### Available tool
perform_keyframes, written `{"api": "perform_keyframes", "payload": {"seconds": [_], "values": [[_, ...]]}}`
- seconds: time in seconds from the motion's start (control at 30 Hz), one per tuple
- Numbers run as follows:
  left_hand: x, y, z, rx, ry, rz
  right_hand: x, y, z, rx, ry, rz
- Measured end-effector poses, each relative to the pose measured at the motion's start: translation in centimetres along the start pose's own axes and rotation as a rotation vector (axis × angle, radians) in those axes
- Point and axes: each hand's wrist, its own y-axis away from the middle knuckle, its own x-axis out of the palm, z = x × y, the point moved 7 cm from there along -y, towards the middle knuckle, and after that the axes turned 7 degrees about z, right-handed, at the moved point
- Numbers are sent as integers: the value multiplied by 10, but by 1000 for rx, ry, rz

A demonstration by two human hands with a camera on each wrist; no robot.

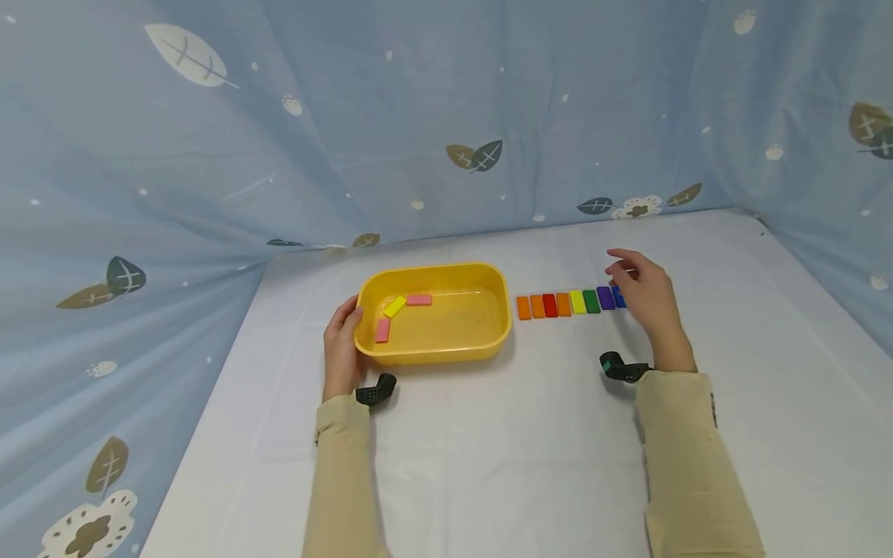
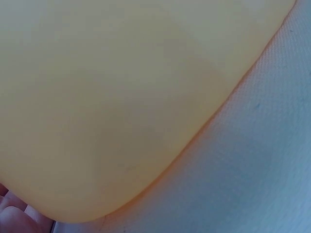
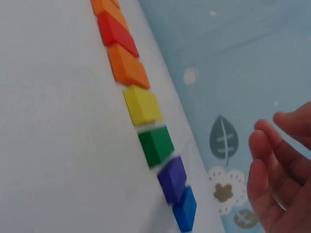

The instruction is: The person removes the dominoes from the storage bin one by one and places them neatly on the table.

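Observation:
At the left end of a yellow plastic basin, my left hand holds the rim, with the thumb on top. Its curled fingertips show at the corner of the left wrist view, beside the basin wall. Inside the basin lie two pink blocks and one yellow block. To the right runs a row of flat coloured blocks, from orange to purple and blue. Above the blue end hovers my right hand, fingers loosely bent, holding nothing.
A white cloth covers the table. Behind it hangs a blue patterned curtain. Small black wrist cameras sit on both wrists. The row also has red, yellow and green blocks.

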Motion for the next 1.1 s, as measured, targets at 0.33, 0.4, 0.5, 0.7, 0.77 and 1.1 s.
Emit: {"api": "perform_keyframes", "payload": {"seconds": [0.33, 0.4, 0.5, 0.7, 0.77, 1.1], "values": [[6, 9, -11, -17, -3, -7, 38, -4, 54, -190, -113, -25], [3, 5, -6, -11, 0, -12, 49, -2, 66, -235, -141, 0], [3, 4, -6, -5, -1, -6, 49, 18, 107, -301, -183, 61], [5, 7, -12, -2, 10, 4, 40, 69, 190, -355, -252, 210], [5, 7, -12, -3, 15, 0, 50, 75, 203, -402, -232, 244], [1, 2, -4, -8, 19, -22, 103, 106, 245, -538, -88, 390]]}}
